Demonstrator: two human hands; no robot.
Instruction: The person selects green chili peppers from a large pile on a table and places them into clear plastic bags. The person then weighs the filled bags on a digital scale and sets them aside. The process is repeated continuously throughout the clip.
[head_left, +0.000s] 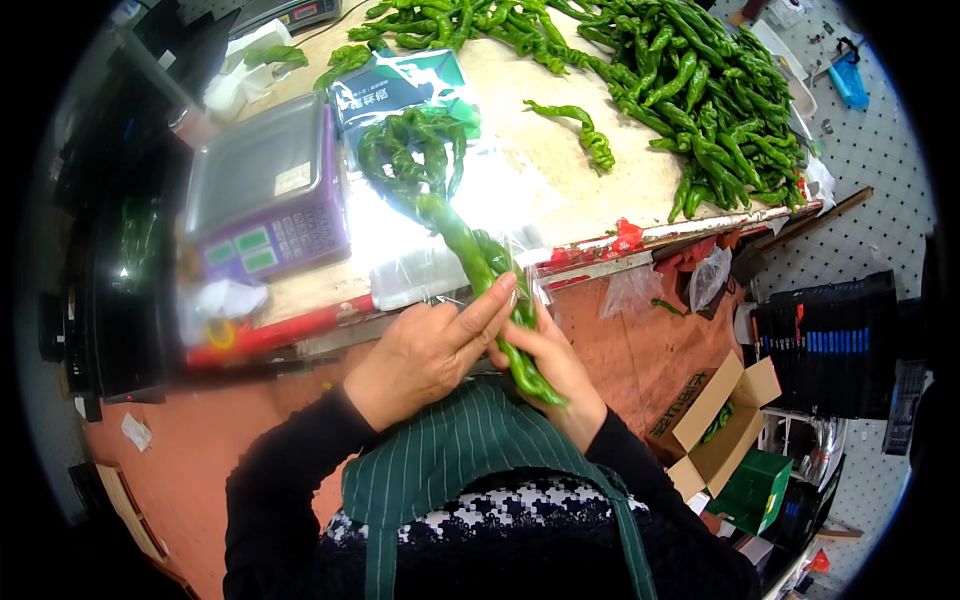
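Note:
Both hands are close together in front of the apron, at the mouth of a clear plastic bag. My right hand (559, 367) grips a long green pepper (529, 371) whose tip points down across the palm. My left hand (427, 356) lays its extended fingers against the same pepper from the left. Beyond the fingers, more green peppers (420, 161) lie in the clear plastic bag (397, 281) on the table. Glare hides part of the bag. A single curled green pepper (581, 131) lies apart on the tabletop.
A purple digital scale (270, 180) stands left of the bag, near crumpled white plastic (229, 298). A large heap of green peppers (705, 97) covers the table's right side. Below right are an open cardboard box (724, 442), a green box (757, 491) and black crates (825, 345).

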